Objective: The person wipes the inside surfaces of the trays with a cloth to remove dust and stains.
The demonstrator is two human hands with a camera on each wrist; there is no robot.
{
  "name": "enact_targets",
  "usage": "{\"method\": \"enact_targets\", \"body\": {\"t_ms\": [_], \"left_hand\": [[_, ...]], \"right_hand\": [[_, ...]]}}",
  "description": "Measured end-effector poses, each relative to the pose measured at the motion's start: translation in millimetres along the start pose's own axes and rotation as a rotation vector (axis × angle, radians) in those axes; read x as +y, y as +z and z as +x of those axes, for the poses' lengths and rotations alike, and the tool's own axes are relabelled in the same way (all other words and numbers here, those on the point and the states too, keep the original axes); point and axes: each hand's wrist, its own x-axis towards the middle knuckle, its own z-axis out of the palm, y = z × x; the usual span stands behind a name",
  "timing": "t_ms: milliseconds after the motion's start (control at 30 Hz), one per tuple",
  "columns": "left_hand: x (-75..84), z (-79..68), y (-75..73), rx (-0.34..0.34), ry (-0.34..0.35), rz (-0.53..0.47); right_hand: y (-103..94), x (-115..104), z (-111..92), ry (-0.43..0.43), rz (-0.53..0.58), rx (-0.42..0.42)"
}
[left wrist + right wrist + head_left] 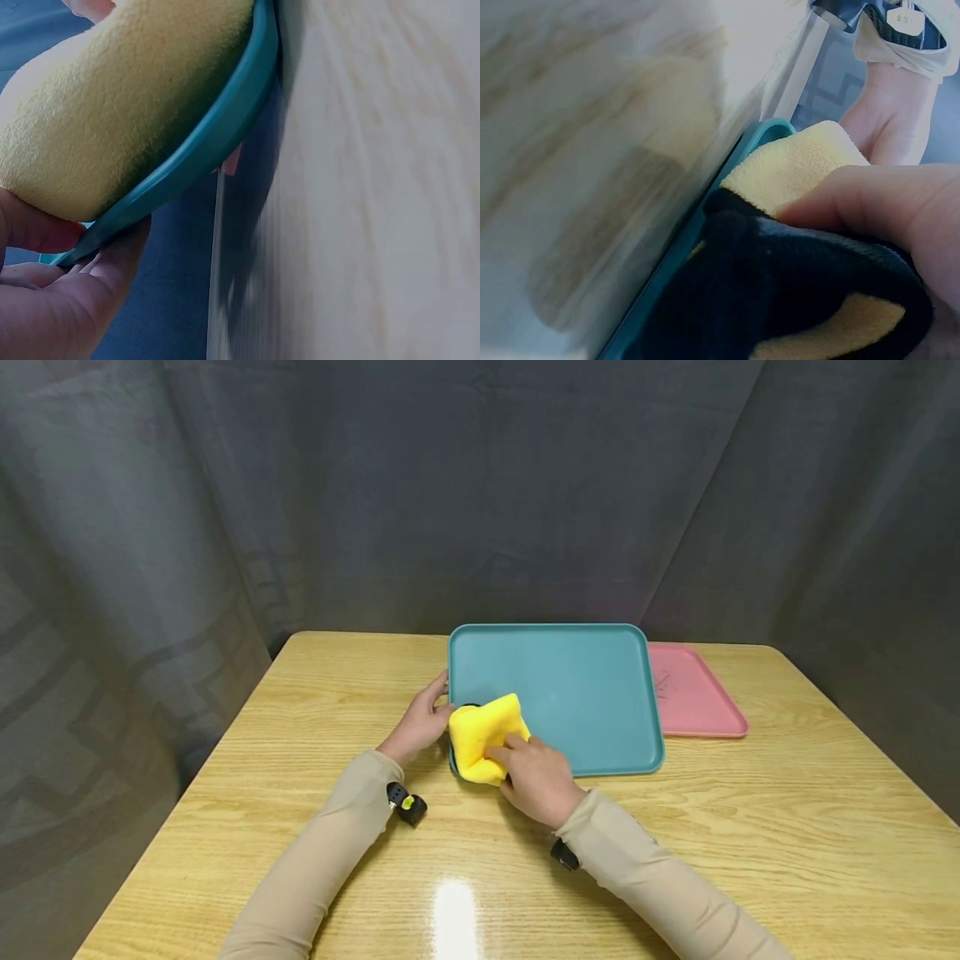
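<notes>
A teal tray [577,693] is held by its left edge in my left hand [422,723], the thumb on the rim and the fingers beneath it in the left wrist view. My right hand [542,778] holds a yellow cloth [480,739] against the tray's near left corner. The cloth's dark underside [727,277] shows in the right wrist view, bunched below the thumb. In the left wrist view the cloth [112,112] bulges over the teal rim [202,142], close to the left thumb. Part of the tray's left side is hidden under the cloth.
A pink tray [697,693] with dark marks on it lies to the right, partly covered by the teal tray. Both are on a light wooden table [337,693]. A dark grey curtain [480,493] hangs behind the table and along its sides.
</notes>
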Motion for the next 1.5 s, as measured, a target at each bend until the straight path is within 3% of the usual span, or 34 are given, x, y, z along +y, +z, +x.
{"method": "enact_targets", "body": {"t_ms": [967,1267,1500], "left_hand": [[2.0,-2.2,0.3,0.005,0.018,0.07],[1.1,-1.4,0.0,0.002,-0.004,0.046],[0.6,-2.3,-0.5,-0.015,0.021,0.016]], "right_hand": [[-6.2,16.3,-11.3,0.049,0.024,-0.018],[-10.1,27.3,-16.6,0.079,0.022,-0.03],[-11.9,37.6,-20.5,0.099,0.033,-0.039]]}}
